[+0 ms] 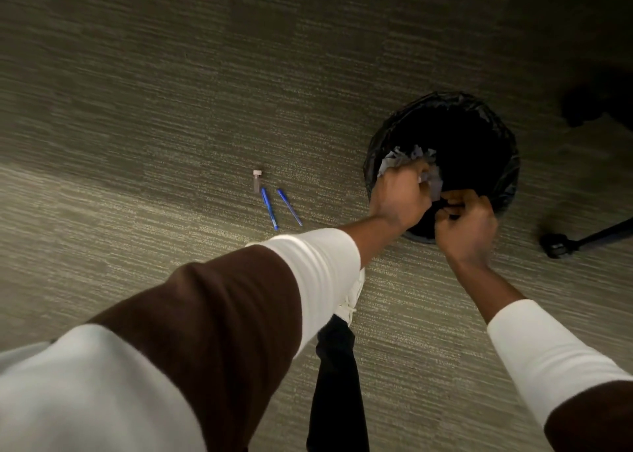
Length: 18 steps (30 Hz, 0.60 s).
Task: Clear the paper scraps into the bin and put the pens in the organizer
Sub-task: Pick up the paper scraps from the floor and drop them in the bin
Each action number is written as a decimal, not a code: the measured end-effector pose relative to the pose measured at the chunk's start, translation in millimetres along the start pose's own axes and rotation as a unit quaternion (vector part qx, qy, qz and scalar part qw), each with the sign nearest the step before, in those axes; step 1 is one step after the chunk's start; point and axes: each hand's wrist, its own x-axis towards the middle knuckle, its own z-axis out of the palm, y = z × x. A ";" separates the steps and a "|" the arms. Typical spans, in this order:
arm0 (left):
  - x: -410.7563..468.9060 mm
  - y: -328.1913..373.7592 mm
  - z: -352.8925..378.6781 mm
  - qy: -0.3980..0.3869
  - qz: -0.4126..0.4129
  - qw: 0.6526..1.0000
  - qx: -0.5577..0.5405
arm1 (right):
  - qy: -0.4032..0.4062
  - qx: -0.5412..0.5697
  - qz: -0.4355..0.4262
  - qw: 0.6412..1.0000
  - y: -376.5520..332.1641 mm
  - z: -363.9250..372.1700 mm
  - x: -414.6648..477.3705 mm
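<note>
Scraps are bunched in the left hand, held over the near rim of the bin, presumably so that they fall inside the black liner and not on the carpet. The left hand is closed around the wad, with grey-white paper poking out above the knuckles and on the bin side.

The right hand is curled just beside the left, also over the bin's near edge, its fingers pinched together. Whether a scrap is held in it cannot be told; something dark is seen at the fingertips, unclear. It is likely placed there to pick or brush paper off the left hand.

Two blue pens lie on the carpet left of the bin, well apart from it, side by side, untouched. A small capped item lies just beyond them, touching or nearly touching one pen's end.

No organizer is seen. The pens are judged to be left for later. A shoe is seen near the bin's front.
</note>
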 end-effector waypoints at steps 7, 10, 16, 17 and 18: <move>-14.1 -41.5 -19.3 -0.039 -0.068 0.996 0.034 | -0.076 0.012 -0.037 0.996 -8.2 16.8 -23.0; -22.8 -69.5 -28.7 -0.027 -0.102 0.993 0.047 | -0.113 0.014 -0.069 0.991 -17.8 26.2 -33.3; -40.8 -136.2 -51.4 -0.019 -0.199 0.976 0.082 | -0.176 -0.005 -0.127 0.976 -48.4 58.3 -40.9; -43.7 -147.4 -55.4 -0.025 -0.211 0.973 0.093 | -0.186 -0.012 -0.133 0.974 -54.8 65.3 -41.1; -45.7 -158.6 -59.4 -0.033 -0.224 0.968 0.105 | -0.196 -0.016 -0.136 0.971 -61.7 73.0 -40.8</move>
